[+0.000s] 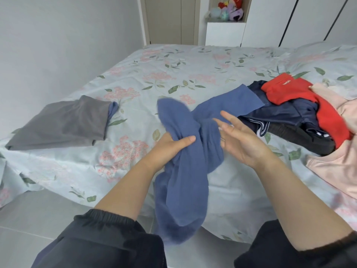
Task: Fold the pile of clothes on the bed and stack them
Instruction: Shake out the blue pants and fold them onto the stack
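Observation:
My left hand grips a crumpled blue garment that hangs in front of the bed's near edge, one end trailing back onto the pile. Just to its right, my right hand is open with fingers spread, palm toward the cloth, holding nothing. The unfolded pile lies on the bed to the right: a red garment, a navy one, a black one and a pale pink one. On the left of the bed rests a folded grey garment with a blue piece showing under it.
The bed has a pale floral sheet that drapes over the near edge. A grey wall runs along the left. Wardrobe doors and a shelf with plush toys stand behind the bed. Grey floor tiles show at the lower left.

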{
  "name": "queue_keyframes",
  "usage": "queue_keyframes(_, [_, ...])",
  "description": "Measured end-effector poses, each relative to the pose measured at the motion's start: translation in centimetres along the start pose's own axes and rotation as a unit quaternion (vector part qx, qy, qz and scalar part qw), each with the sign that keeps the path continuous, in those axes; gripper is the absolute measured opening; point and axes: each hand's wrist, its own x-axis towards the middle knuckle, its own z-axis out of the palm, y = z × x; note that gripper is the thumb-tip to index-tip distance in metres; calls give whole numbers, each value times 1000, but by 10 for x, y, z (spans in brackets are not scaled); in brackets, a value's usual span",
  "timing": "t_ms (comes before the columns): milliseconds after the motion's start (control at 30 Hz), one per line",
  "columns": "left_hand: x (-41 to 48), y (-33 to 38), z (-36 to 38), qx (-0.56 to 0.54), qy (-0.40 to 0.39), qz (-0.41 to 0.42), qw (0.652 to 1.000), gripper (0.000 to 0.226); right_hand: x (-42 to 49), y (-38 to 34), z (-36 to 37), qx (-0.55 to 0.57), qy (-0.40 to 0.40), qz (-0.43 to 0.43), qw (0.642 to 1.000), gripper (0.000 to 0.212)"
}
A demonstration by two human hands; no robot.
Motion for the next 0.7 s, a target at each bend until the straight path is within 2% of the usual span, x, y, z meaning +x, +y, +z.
queue_keyframes(67, [3, -2, 2, 24, 76, -28, 996, 34, 1, 10, -5, -126, 32, 32, 991, 74])
queue_keyframes(133, [6, -2, 1, 2, 131, -47, 990, 31, 2, 19, -7, -204, 54, 35, 977, 68])
queue_keyframes(167, [6, -2, 0, -17, 132, -46, 990, 27, 3, 23, -8, -233, 66, 35, 970, 66])
queue_keyframes(233, [5, 0, -3, -11, 83, -39, 996, 18, 6, 30, -10, -293, 94, 49, 950, 65])
queue_keyframes(300, [3, -2, -5, 78, 27, -6, 997, 20, 9, 38, -11, -344, 129, 72, 927, 58])
queue_keyframes(333, [3, -5, -6, 131, 19, 25, 991, 24, 11, 42, -12, -351, 151, 68, 922, 46])
queue_keyframes(400, [7, -9, -9, 241, 64, 72, 966, 44, 12, 42, -15, -301, 204, 12, 931, 15])
queue_keyframes(467, [10, -13, -15, 310, 138, 79, 937, 71, 12, 33, -20, -212, 251, -35, 944, 22])
queue_keyframes(533, [7, -17, -17, 310, 122, 97, 938, 84, 12, 23, -24, -124, 248, -40, 960, 21])
queue_keyframes(600, [4, -19, -13, 295, 87, 130, 943, 86, 13, 20, -27, -57, 226, -9, 972, 22])
queue_keyframes(667, [5, -17, -8, 233, 109, 137, 957, 80, 12, 19, -26, -27, 219, 20, 975, 28])
queue_keyframes(700, [6, -14, -7, 180, 140, 115, 967, 74, 12, 19, -26, -14, 218, 27, 976, 33])
